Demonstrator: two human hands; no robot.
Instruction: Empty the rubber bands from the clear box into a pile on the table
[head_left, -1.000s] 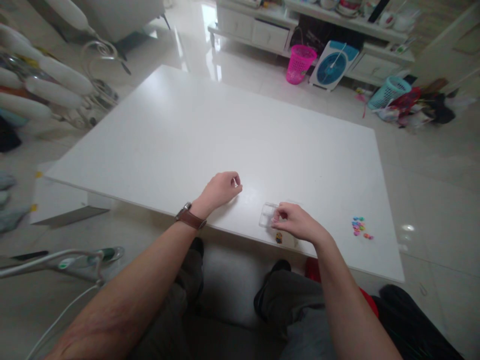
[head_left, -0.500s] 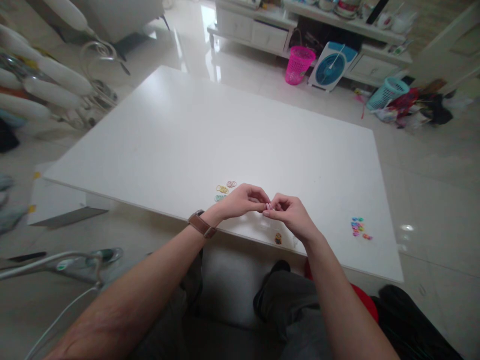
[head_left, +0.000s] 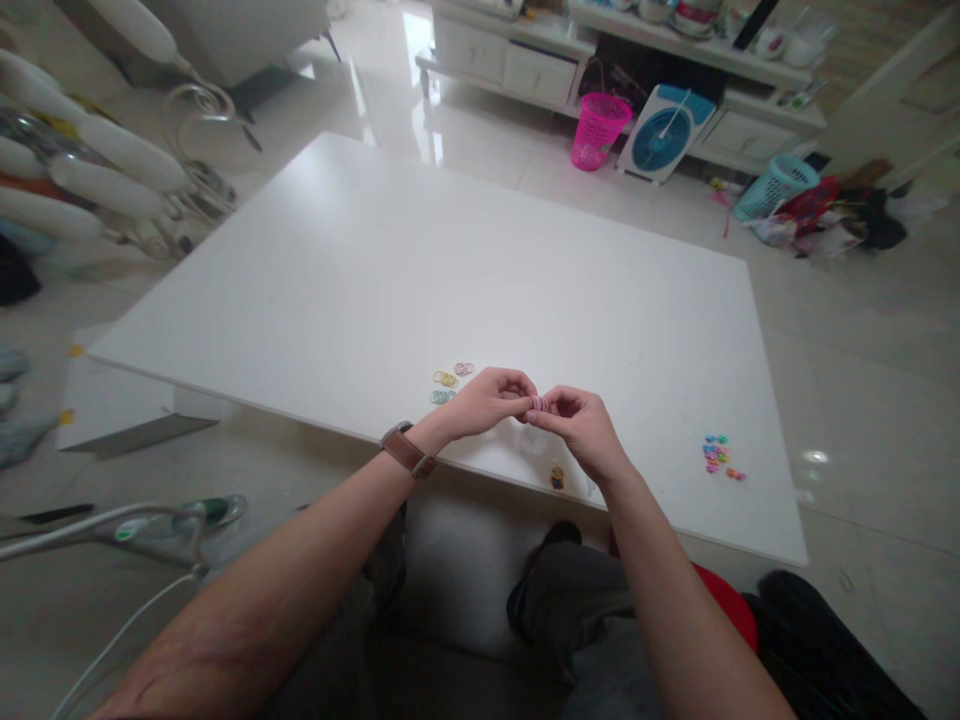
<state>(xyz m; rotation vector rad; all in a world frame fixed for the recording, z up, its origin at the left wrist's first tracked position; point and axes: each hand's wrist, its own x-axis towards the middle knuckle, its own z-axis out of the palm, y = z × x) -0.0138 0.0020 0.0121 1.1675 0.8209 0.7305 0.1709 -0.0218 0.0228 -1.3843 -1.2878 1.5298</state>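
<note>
Between my two hands, just above the front part of the white table point(head_left: 480, 270), is a small bunch of pink hair ties point(head_left: 538, 403). My left hand point(head_left: 491, 397) pinches its left side with thumb and fingers. From the right, my right hand point(head_left: 585, 425) closes thumb and fingertips on its other side. Beside my left hand lie ring-shaped hair ties in groups: pink ones point(head_left: 463, 369), yellow ones point(head_left: 445, 379) and green ones point(head_left: 440, 398), the last partly behind the hand. Below my hands, a small yellow-and-dark figure point(head_left: 557, 478) lies near the front edge.
Several small colourful pieces point(head_left: 716, 453) lie near the table's right edge. A pink basket point(head_left: 600, 130), a blue-and-white fan point(head_left: 666, 135) and a teal basket point(head_left: 776, 187) stand on the floor beyond. A red stool point(head_left: 727, 600) shows below the front edge.
My fingers have shifted slightly around the pink hair ties, which now show more clearly between the fingertips. The things on the table have not moved.
</note>
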